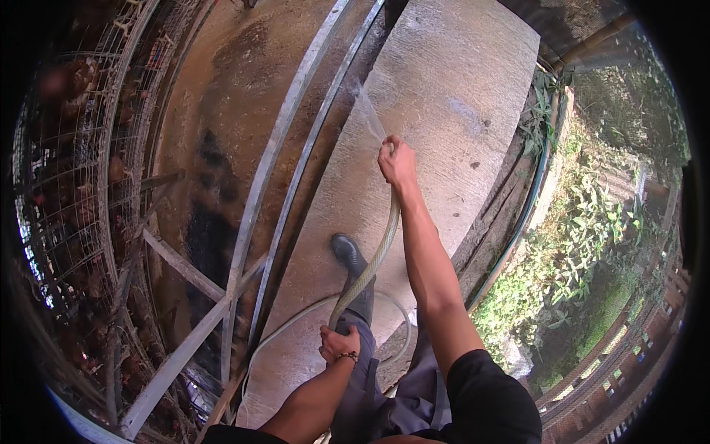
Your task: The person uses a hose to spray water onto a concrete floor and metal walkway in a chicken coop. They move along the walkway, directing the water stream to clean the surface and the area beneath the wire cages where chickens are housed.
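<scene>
A thick, pale braided hose (383,247) curves upward between my two hands. My right hand (397,160) grips it close to its outlet, out over the concrete walkway (444,83). From the outlet a water spray (370,114) fans toward the walkway's left edge. Lower down, beside my leg, my left hand (339,343) is closed around the same hose; a dark bracelet circles that wrist. Behind my legs a loop of thinner-looking hose (407,327) lies on the concrete. One black rubber boot (346,251) stands on the walkway.
Metal rails (275,139) run along the walkway's left side, joined to slanted supports (177,363). Left of them is a dirty, wet floor (222,83). Wire cages (83,183) holding brown hens line the far left. Plants (577,255) and a wooden slat fence (638,344) are on the right.
</scene>
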### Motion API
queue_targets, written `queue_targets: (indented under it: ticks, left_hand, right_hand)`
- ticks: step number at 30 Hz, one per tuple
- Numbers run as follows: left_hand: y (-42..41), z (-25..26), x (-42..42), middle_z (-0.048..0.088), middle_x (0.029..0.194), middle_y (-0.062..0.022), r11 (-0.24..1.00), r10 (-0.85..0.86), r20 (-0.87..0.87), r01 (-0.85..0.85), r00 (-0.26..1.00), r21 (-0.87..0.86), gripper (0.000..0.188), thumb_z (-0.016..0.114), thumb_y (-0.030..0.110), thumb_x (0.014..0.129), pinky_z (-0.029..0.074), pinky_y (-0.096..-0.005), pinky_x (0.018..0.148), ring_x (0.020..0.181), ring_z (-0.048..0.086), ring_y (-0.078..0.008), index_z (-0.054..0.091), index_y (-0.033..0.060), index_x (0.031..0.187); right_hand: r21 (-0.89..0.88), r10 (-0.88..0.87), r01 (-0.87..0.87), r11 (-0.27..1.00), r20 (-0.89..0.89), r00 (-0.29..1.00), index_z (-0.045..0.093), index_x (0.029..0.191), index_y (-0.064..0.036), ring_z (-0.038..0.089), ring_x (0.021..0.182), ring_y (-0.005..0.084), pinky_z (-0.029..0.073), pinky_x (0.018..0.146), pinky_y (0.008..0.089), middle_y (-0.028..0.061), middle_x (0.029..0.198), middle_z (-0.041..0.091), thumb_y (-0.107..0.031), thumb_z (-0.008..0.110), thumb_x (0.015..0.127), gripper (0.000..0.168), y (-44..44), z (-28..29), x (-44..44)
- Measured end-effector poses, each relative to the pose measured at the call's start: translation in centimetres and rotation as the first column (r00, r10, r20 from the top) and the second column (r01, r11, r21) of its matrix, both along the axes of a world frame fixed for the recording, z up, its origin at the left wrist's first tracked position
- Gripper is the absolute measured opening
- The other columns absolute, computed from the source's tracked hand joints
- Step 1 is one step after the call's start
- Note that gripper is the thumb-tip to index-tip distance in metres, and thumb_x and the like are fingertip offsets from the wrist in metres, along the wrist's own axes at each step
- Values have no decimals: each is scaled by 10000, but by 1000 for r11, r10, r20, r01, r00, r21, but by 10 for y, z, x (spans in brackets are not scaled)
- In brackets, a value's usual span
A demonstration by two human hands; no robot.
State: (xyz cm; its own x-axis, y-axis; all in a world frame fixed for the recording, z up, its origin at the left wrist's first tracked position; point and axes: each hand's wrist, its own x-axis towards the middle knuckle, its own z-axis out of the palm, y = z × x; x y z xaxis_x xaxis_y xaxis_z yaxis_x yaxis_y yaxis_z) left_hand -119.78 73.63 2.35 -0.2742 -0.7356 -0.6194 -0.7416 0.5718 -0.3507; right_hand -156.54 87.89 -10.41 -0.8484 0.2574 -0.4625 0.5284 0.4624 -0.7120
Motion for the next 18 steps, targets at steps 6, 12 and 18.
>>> queue_targets:
  ticks: [6, 12, 18]
  left_hand:
    - [-4, -1, 7, 585, 1063, -162, 1000, 16, 20, -16, 1000, 16, 573, 670, 407, 705, 441, -408, 867, 1014, 583, -300, 467, 13, 1068]
    - [-8, -3, 10, 585, 1059, -155, 999, 28, -2, -28, 1000, 24, 605, 674, 422, 700, 451, -404, 863, 1022, 581, -294, 467, 12, 1094]
    - [-11, -4, 14, 578, 1070, -160, 996, 72, 7, -72, 997, 44, 607, 672, 418, 699, 454, -403, 870, 1035, 575, -294, 462, 14, 1101]
  right_hand:
    - [98, 82, -82, 992, 6, 997, 600, 1010, -43, 628, 830, 414, 491, 775, 451, 283, 842, 633, -191, 580, 734, 314, -12, 1, 2]
    - [98, 72, -71, 993, -9, 997, 584, 1024, -43, 632, 824, 410, 496, 764, 442, 286, 844, 633, -155, 595, 703, 340, -24, 7, -1]
    - [182, 76, -57, 982, -100, 992, 586, 1004, -41, 643, 730, 382, 505, 684, 423, 266, 761, 634, -175, 590, 716, 317, -30, -5, 0]
